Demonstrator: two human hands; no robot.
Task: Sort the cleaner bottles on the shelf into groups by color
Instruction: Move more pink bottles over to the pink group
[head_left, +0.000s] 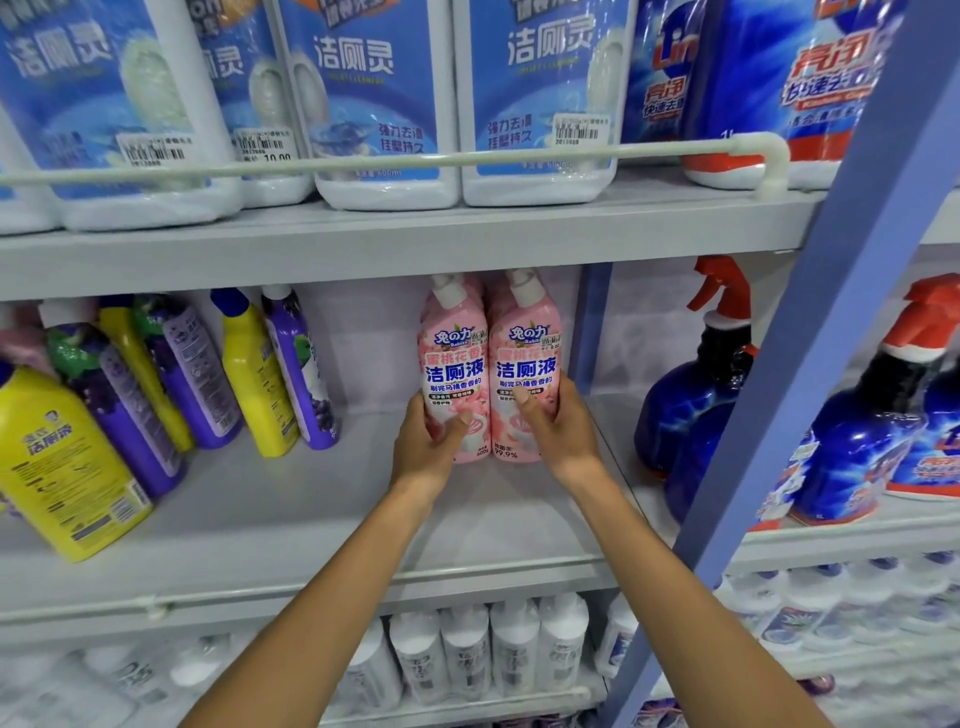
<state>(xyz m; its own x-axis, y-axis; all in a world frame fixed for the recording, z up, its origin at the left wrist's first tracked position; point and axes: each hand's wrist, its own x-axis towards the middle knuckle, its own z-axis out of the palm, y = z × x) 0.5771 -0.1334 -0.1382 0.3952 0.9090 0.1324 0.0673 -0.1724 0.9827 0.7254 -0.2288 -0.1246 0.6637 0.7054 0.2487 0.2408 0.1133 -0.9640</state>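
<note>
Two pink cleaner bottles stand upright side by side at the back right of the middle shelf (291, 499). My left hand (428, 447) grips the left pink bottle (453, 358) near its base. My right hand (558, 431) grips the right pink bottle (525, 358) the same way. More pink bottles show behind them. To the left, yellow bottles (257, 384) and purple bottles (195, 374) stand mixed together, and a big yellow bottle (57, 462) is nearest the front left.
White-and-blue cleaner bottles (374, 104) fill the upper shelf behind a white rail (395, 161). A blue upright post (810, 364) divides off the right bay, where dark blue spray bottles (691, 395) with red triggers stand. White bottles (467, 654) fill the bottom shelf.
</note>
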